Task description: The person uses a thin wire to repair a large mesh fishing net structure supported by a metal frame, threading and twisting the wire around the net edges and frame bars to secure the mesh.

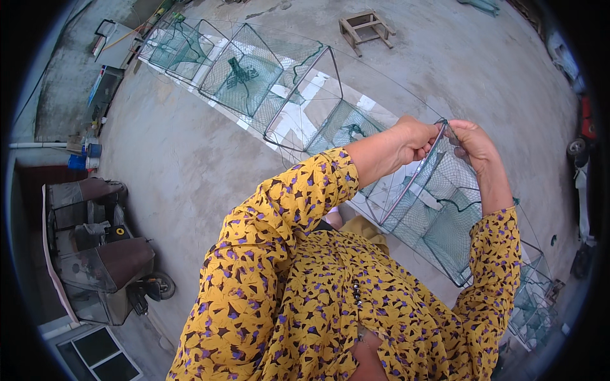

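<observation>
A long green mesh fish trap (438,219) with square metal frames stretches diagonally from the far left to the near right. My left hand (416,136) is closed at the top corner of one frame (413,178), fingertips pinched together beside the line there. On the other side of that corner, my right hand (473,143) has its fingers curled over the frame and netting. Both hands nearly meet at this corner; any small piece between the fingertips is too small to make out. Dark green net funnels (240,75) hang inside the far sections.
White sheeting (311,105) lies under the trap on the concrete floor (178,159). A small wooden stool (366,30) stands beyond it. At the left is a covered scooter (105,247), with blue containers (79,160) by the wall. A thin line (387,82) runs along the trap's top.
</observation>
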Demonstrator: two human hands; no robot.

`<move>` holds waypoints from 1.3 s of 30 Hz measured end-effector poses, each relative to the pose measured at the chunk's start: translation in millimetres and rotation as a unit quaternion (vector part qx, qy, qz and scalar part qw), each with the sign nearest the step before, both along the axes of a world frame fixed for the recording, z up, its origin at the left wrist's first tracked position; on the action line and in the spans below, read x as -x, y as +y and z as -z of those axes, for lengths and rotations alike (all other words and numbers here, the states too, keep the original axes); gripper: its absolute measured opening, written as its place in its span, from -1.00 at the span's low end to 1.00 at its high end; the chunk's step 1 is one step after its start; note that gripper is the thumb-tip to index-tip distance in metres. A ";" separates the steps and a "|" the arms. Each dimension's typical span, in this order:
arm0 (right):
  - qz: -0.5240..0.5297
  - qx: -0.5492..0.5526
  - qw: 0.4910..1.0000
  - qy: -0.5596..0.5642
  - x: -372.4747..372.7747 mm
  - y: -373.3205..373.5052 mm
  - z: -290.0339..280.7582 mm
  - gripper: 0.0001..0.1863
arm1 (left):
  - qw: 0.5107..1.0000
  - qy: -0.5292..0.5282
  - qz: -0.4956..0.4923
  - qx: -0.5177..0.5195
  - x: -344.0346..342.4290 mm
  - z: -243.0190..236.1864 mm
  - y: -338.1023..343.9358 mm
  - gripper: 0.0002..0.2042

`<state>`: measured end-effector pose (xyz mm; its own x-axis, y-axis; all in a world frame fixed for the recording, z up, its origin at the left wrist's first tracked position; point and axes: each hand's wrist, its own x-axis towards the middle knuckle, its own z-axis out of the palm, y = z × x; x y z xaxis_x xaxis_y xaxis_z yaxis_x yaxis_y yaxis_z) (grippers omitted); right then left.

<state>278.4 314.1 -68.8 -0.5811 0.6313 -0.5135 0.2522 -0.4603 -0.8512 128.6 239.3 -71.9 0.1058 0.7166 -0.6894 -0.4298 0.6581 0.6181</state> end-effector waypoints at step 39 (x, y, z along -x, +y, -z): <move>0.110 -0.644 0.757 -0.027 9.1 -41.4 -38.7 -0.94 | 0.773 0.483 0.019 -0.411 18.3 -32.0 -6.1 -0.85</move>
